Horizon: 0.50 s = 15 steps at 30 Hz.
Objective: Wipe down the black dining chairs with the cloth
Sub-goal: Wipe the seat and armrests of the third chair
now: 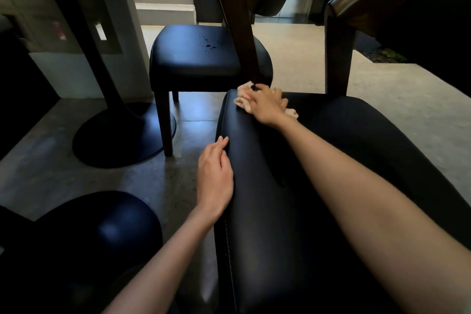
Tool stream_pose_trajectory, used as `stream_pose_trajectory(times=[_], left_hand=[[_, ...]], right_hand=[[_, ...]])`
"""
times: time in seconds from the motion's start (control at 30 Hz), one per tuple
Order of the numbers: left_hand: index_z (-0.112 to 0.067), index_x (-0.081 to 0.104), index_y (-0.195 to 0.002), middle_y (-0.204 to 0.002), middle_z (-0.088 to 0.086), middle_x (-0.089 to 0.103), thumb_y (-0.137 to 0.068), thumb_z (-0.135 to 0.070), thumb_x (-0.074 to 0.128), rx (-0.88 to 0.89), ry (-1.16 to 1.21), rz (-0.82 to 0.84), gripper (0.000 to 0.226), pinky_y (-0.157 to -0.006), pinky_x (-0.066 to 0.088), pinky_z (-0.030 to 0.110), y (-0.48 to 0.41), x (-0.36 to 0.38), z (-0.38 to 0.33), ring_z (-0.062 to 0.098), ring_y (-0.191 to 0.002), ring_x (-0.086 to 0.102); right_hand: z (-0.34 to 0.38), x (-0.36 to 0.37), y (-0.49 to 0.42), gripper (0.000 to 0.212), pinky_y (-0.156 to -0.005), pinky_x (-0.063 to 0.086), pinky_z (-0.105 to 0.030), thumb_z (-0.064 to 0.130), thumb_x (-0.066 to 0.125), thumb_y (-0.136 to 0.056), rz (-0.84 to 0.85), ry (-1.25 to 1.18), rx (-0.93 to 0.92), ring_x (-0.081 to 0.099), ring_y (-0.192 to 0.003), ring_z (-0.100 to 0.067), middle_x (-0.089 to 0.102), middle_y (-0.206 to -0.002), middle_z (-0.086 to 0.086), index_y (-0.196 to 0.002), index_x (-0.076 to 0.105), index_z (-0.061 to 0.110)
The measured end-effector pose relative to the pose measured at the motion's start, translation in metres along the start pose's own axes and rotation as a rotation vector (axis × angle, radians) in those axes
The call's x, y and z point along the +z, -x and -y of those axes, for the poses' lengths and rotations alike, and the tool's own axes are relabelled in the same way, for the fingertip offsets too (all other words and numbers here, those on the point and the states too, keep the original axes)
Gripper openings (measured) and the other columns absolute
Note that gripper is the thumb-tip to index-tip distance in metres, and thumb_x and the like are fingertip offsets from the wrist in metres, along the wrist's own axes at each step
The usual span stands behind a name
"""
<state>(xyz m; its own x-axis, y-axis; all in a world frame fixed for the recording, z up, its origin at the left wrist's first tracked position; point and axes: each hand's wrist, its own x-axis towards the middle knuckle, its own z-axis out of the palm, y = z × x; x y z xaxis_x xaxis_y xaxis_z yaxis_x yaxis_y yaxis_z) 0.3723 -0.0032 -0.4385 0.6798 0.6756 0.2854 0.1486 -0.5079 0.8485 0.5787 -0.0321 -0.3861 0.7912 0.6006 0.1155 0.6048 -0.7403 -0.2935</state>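
A: Why is the near black padded leather chair (318,186) handled this way?

B: Its broad seat is steadied for wiping. The left hand (215,176) is laid flat on the seat's left edge, fingers straight and nothing grasped, probably so that the chair is kept from sliding under the rubbing.

A: And the far black padded leather chair (198,58)?

B: It is set apart behind the near one, beside the black round pedestal base (114,135) on the floor. A cluster of water droplets (207,43) is seen on its seat, so it is judged not yet wiped dry.

A: Where is the cloth found?

B: The crumpled pale peach cloth (243,97) is bunched under the right hand (266,106), whose fingers are curled round it. It is pressed on the back left corner of the near seat, right at the foot of the dark wooden back upright (244,41). That corner is likely chosen because dirt gathers where upright meets cushion.

A: How many of each are counted?

B: Two black chairs are made out with certainty. A rounded black padded shape (102,224) at the lower left may be a third seat, though that cannot be told. Two uprights are seen on the near chair, one pedestal base, two hands and one cloth. The droplets are too fine to be counted exactly.
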Motion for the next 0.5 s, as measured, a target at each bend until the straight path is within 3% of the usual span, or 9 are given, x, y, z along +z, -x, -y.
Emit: stream_pose_trajectory(times=[0.1, 0.27, 0.37, 0.5], left_hand=[[-0.014, 0.055, -0.133, -0.137, -0.002, 0.052, -0.1, -0.008, 0.038, 0.014, -0.011, -0.017, 0.038, -0.108, 0.028, 0.018, -0.001, 0.002, 0.001, 0.008, -0.128, 0.043], [-0.015, 0.054, -0.134, -0.138, -0.003, 0.05, -0.1, -0.008, 0.036, 0.001, -0.011, -0.006, 0.039, -0.109, 0.027, 0.019, -0.002, 0.001, -0.001, 0.007, -0.13, 0.041], [-0.013, 0.054, -0.133, -0.138, -0.001, 0.051, -0.1, -0.007, 0.037, -0.005, 0.001, -0.008, 0.038, -0.108, 0.026, 0.017, -0.002, 0.0, 0.0, 0.008, -0.13, 0.042], [-0.011, 0.053, -0.133, -0.138, 0.003, 0.052, -0.101, -0.008, 0.036, -0.026, 0.019, 0.004, 0.037, -0.105, 0.025, 0.015, -0.001, -0.002, -0.002, 0.012, -0.13, 0.043]], right_hand=[[-0.002, 0.007, 0.001, 0.05, -0.104, 0.024, -0.047, 0.065, 0.04, -0.091, -0.049, 0.036, -0.052, 0.029, -0.129, -0.033, 0.032, -0.144, -0.004, -0.129, 0.056, 0.036], [-0.002, 0.007, 0.01, 0.042, -0.093, 0.038, -0.044, 0.037, 0.038, -0.103, -0.053, -0.013, -0.171, 0.046, -0.118, -0.036, 0.049, -0.128, -0.015, -0.129, 0.06, 0.012], [-0.006, 0.004, 0.045, 0.038, -0.09, 0.042, -0.046, 0.031, 0.042, -0.103, -0.026, -0.103, -0.259, 0.052, -0.112, -0.036, 0.056, -0.121, -0.016, -0.123, 0.065, 0.009], [-0.01, -0.008, 0.124, 0.03, -0.083, 0.041, -0.04, 0.022, 0.048, -0.101, -0.001, -0.228, -0.35, 0.056, -0.098, -0.031, 0.055, -0.096, -0.01, -0.109, 0.071, 0.005]])
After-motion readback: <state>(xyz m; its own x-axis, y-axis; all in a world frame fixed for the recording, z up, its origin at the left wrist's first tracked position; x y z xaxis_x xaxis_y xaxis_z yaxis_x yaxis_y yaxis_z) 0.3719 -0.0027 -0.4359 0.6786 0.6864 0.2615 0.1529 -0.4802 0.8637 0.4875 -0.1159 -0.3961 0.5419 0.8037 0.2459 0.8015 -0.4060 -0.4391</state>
